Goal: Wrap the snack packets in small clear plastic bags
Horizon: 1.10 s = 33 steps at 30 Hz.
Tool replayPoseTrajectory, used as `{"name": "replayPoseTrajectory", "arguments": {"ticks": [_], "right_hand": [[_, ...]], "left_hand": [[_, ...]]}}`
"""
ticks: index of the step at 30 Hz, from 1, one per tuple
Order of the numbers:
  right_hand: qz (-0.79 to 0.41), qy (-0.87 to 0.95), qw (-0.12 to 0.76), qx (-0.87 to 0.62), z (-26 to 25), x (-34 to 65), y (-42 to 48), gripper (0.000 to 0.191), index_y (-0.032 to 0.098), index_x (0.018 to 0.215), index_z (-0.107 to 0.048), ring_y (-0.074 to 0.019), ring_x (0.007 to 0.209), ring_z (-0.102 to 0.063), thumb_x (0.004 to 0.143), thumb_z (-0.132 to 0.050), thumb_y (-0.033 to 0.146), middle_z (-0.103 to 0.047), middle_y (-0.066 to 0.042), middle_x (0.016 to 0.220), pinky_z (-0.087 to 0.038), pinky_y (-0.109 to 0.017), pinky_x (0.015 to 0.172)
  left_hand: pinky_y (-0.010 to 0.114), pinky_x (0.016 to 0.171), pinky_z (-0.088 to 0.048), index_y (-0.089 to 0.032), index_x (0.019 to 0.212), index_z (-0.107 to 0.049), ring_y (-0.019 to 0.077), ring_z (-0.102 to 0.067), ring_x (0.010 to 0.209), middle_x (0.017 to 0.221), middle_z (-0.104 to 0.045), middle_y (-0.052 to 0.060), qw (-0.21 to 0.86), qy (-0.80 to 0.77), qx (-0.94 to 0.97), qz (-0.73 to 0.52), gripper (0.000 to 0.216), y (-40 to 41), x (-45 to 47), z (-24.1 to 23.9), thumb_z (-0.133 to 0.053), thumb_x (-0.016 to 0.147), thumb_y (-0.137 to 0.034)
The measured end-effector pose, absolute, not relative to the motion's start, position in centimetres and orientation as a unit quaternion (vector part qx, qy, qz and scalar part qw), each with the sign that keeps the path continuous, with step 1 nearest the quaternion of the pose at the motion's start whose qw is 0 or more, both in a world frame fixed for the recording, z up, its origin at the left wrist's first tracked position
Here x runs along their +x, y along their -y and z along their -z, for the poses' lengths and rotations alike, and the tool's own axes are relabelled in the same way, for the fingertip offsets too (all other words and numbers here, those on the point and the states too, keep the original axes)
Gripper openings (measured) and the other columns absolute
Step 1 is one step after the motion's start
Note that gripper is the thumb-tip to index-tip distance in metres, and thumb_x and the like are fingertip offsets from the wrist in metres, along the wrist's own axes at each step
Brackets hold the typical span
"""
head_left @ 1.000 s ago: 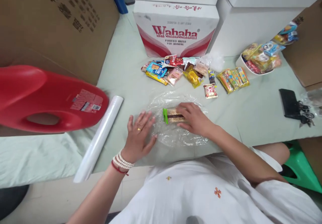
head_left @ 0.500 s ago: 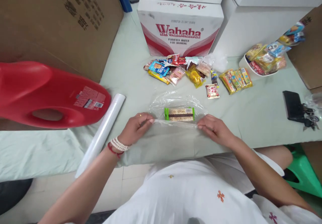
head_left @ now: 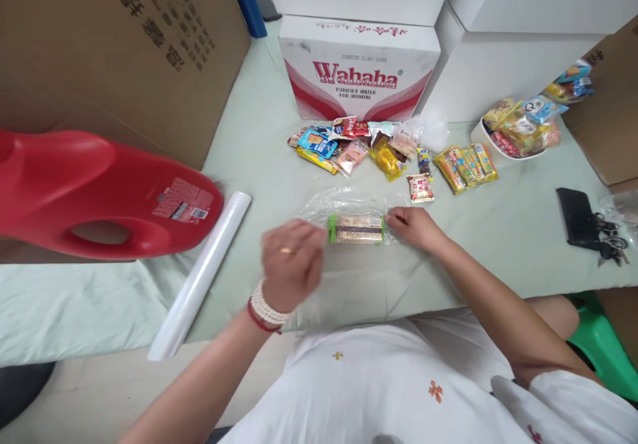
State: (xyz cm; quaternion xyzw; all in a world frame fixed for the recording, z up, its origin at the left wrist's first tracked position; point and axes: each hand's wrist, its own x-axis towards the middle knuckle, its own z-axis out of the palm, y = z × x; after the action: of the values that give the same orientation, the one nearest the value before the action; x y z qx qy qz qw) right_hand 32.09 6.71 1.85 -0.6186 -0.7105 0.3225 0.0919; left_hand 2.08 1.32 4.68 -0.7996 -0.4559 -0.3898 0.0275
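Observation:
A snack bar (head_left: 357,228) with green ends lies on a sheet of clear plastic wrap (head_left: 349,199) on the pale green table (head_left: 259,165). My right hand (head_left: 415,226) pinches the wrap at the bar's right end. My left hand (head_left: 292,262) is at the bar's left end, smeared by motion, with its fingers curled towards the wrap. A ring and a bead bracelet are on that hand.
A roll of plastic wrap (head_left: 202,272) lies left of my hands, beside a red jug (head_left: 100,195). Several snack packets (head_left: 383,151) lie behind the bar, before a Wahaha box (head_left: 359,72). A white bowl (head_left: 513,145) of snacks, a black wallet (head_left: 578,215) and keys are at right.
The near edge of the wrap has been folded over the bar. My right hand moved up to the bar's right end and my left hand swung in to its left end.

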Motion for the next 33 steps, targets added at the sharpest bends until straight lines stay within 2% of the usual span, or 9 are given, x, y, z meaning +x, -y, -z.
{"name": "replayPoseTrajectory", "arguments": {"ticks": [5, 9, 12, 15, 19, 23, 26, 29, 33], "right_hand": [[-0.249, 0.736, 0.048, -0.628, -4.4, 33.7, -7.7, 0.041, 0.020, 0.078, -0.064, -0.0167, 0.065, -0.049, 0.100, -0.044, 0.048, -0.061, -0.003, 0.071, -0.030, -0.028, 0.060], [-0.128, 0.769, 0.064, -0.623, -6.6, 32.8, -10.5, 0.038, 0.018, 0.099, -0.072, -0.0257, 0.095, -0.061, 0.103, -0.044, 0.043, -0.071, -0.014, 0.102, -0.042, -0.032, 0.077], [-0.153, 0.790, 0.028, -0.593, -6.3, 29.7, -12.6, 0.035, 0.016, 0.120, -0.068, -0.0287, 0.111, -0.061, 0.103, -0.050, 0.042, -0.071, -0.016, 0.116, -0.045, -0.035, 0.091], [-0.193, 0.768, -0.045, -0.609, -5.2, 26.4, -13.9, 0.046, 0.014, 0.130, -0.062, -0.0291, 0.108, -0.064, 0.095, -0.066, 0.044, -0.072, -0.017, 0.115, -0.046, -0.034, 0.089], [-0.257, 0.741, -0.051, -0.619, -4.4, 24.7, -14.7, 0.028, 0.014, 0.114, -0.070, -0.0239, 0.096, -0.066, 0.089, -0.069, 0.027, -0.074, -0.012, 0.106, -0.046, -0.030, 0.082], [-0.276, 0.791, 0.050, -0.543, -4.6, 25.8, -15.2, 0.013, 0.015, 0.092, -0.073, -0.0214, 0.100, -0.062, 0.088, -0.063, 0.021, -0.070, -0.009, 0.104, -0.043, -0.030, 0.092], [-0.291, 0.811, 0.096, -0.499, -4.8, 26.9, -15.4, 0.017, 0.014, 0.096, -0.070, -0.0192, 0.095, -0.060, 0.089, -0.062, 0.026, -0.068, -0.008, 0.103, -0.043, -0.028, 0.087], [-0.331, 0.804, 0.045, -0.492, -5.3, 27.5, -15.2, 0.027, 0.013, 0.106, -0.070, -0.0165, 0.077, -0.056, 0.088, -0.066, 0.033, -0.066, -0.004, 0.088, -0.040, -0.025, 0.072], [-0.289, 0.839, 0.090, -0.452, -6.5, 27.4, -12.8, 0.024, 0.013, 0.105, -0.075, -0.0167, 0.078, -0.057, 0.095, -0.057, 0.026, -0.063, -0.005, 0.089, -0.041, -0.026, 0.074]], "left_hand": [[0.047, 0.096, -0.043, -0.021, 0.128, -0.069, 0.0290, -0.066, 0.121, 0.129, -0.074, 0.011, -0.106, 0.467, -0.849, 0.226, 0.035, -2.0, 6.6, -2.1, -0.047, 0.101, -0.021], [0.051, 0.099, -0.043, -0.020, 0.127, -0.071, 0.0310, -0.064, 0.123, 0.131, -0.073, 0.013, -0.122, 0.468, -0.851, 0.206, 0.036, -3.0, 7.3, -0.9, -0.046, 0.101, -0.021], [0.052, 0.099, -0.043, -0.020, 0.127, -0.071, 0.0310, -0.064, 0.123, 0.130, -0.074, 0.013, -0.113, 0.469, -0.850, 0.211, 0.035, -2.8, 7.2, -0.9, -0.047, 0.101, -0.020], [0.051, 0.097, -0.043, -0.021, 0.125, -0.071, 0.0308, -0.063, 0.122, 0.129, -0.074, 0.012, -0.104, 0.478, -0.845, 0.216, 0.034, -2.5, 7.4, -0.9, -0.048, 0.100, -0.019], [0.049, 0.097, -0.042, -0.021, 0.124, -0.071, 0.0297, -0.062, 0.121, 0.129, -0.074, 0.010, -0.088, 0.481, -0.842, 0.226, 0.033, -2.2, 7.7, -0.7, -0.050, 0.100, -0.018], [0.049, 0.096, -0.040, -0.021, 0.124, -0.071, 0.0297, -0.061, 0.119, 0.129, -0.075, 0.009, -0.085, 0.483, -0.839, 0.234, 0.032, -2.1, 7.8, -0.7, -0.051, 0.099, -0.018], [0.049, 0.090, -0.041, -0.022, 0.124, -0.072, 0.0305, -0.062, 0.115, 0.130, -0.074, 0.009, -0.089, 0.493, -0.836, 0.224, 0.032, -1.9, 7.7, -0.9, -0.051, 0.100, -0.019], [0.049, 0.084, -0.041, -0.021, 0.126, -0.072, 0.0302, -0.063, 0.108, 0.133, -0.073, 0.010, -0.091, 0.499, -0.836, 0.207, 0.034, -1.8, 7.7, -1.0, -0.048, 0.101, -0.021], [0.049, 0.082, -0.042, -0.020, 0.128, -0.071, 0.0302, -0.063, 0.103, 0.135, -0.072, 0.012, -0.094, 0.506, -0.835, 0.195, 0.036, -1.7, 7.9, -1.0, -0.047, 0.101, -0.022]]}}
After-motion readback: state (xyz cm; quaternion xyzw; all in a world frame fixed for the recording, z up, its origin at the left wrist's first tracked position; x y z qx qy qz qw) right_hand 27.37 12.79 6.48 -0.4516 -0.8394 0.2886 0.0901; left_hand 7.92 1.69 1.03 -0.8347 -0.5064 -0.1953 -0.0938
